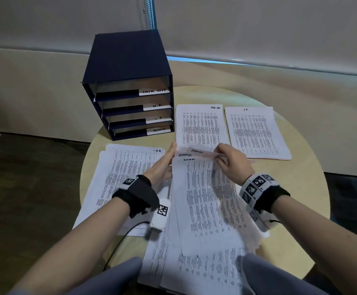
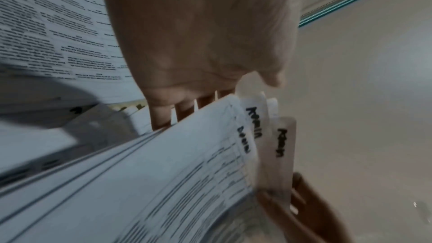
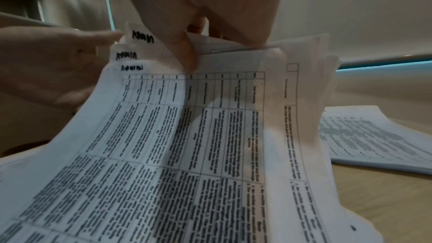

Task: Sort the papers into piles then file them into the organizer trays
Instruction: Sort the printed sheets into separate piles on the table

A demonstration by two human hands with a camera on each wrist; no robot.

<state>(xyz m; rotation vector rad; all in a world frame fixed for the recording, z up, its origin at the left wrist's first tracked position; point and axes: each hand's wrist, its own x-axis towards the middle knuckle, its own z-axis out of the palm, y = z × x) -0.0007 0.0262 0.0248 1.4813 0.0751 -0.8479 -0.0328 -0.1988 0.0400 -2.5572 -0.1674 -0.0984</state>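
Note:
Several printed sheets marked ADMIN (image 1: 205, 199) lie fanned at the table's middle, their far edges lifted. My right hand (image 1: 219, 154) pinches that far edge, thumb (image 3: 184, 53) on the printed face and the other fingers behind. My left hand (image 1: 171, 152) lies with straight fingers against the sheets' left edge near the handwritten labels (image 2: 253, 123). The dark blue organizer (image 1: 126, 67) stands at the back left; its four trays are labelled TASK LIST, H.R., I.T. and ADMIN (image 1: 158, 130). An H.R. pile (image 1: 126, 167), a task list pile (image 1: 201, 124) and an I.T. pile (image 1: 256, 133) lie flat.
The round pale wooden table (image 1: 290, 188) carries everything. More loose printed sheets (image 1: 194, 273) spread under the held ones toward the near edge. A black cable (image 1: 117, 241) hangs from my left wrist camera. A cream wall and a window blind stand close behind.

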